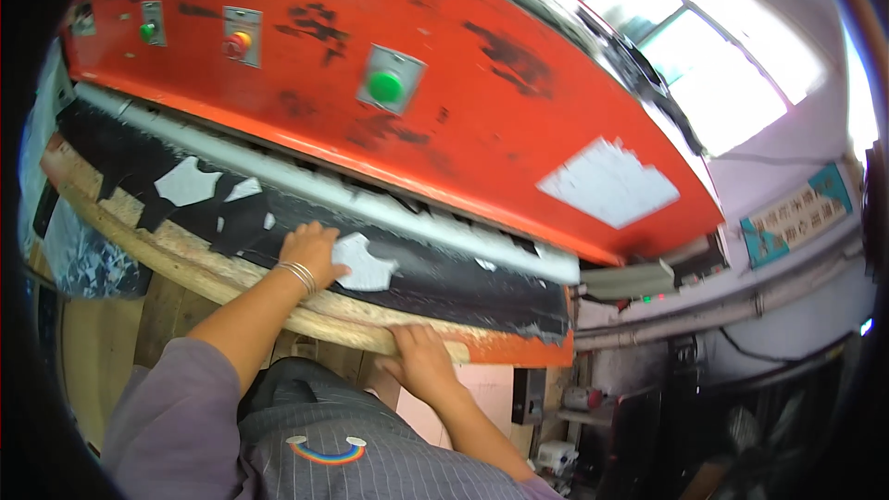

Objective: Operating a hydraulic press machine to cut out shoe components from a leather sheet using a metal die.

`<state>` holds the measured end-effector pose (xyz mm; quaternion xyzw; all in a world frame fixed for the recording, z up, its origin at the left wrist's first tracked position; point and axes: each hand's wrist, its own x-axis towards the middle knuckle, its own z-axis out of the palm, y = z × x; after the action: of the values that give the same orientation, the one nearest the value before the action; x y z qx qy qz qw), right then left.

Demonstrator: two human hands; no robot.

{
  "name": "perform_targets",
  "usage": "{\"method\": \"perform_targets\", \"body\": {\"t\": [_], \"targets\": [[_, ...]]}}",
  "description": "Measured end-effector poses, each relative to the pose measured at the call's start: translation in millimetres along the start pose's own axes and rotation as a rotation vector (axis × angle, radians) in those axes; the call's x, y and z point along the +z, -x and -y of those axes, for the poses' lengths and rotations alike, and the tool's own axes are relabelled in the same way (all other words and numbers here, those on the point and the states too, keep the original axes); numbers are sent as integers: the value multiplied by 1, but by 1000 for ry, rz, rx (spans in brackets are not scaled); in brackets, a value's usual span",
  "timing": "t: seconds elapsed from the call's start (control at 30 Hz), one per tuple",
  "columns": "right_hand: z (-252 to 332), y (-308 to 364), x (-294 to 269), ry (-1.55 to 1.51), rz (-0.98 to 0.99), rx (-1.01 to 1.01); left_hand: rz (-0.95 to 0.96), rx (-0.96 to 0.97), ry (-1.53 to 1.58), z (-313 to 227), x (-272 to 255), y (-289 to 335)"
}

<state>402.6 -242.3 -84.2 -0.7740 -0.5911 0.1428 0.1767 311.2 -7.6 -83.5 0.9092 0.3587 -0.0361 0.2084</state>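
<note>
My left hand (311,257) lies over a black sheet (444,292) on the machine's bed, fingers stretched out and thumb apart. Beside its thumb is a white irregular shape (364,264) with a notched outline, seeming to touch the thumb's tip. My right hand (424,363) is on the worn wooden front rail (343,329), fingers bent over the top and thumb on the near side. Farther left, more white shapes (188,182) show among ragged black pieces (236,222).
A red machine panel (306,83) rises behind the bed, with a large green button (385,86) and a red button (237,44). Under it runs a long white bar (370,213). A clear plastic bag (88,255) hangs at left. Shelving with small items (556,454) stands at right.
</note>
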Motion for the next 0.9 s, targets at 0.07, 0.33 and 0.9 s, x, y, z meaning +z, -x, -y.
{"method": "perform_targets", "body": {"t": [0.07, 0.33, 0.9], "targets": [[5, -9, 5, -7, -85, 41, 26, -98, 77, 0, 9, -12], [-7, 14, 2, -26, 55, 10, -37, -182, 138, 52, 16, -1], [-119, -78, -52, 13, -356, 196, -232, -49, 1016, -111, 42, -32]]}}
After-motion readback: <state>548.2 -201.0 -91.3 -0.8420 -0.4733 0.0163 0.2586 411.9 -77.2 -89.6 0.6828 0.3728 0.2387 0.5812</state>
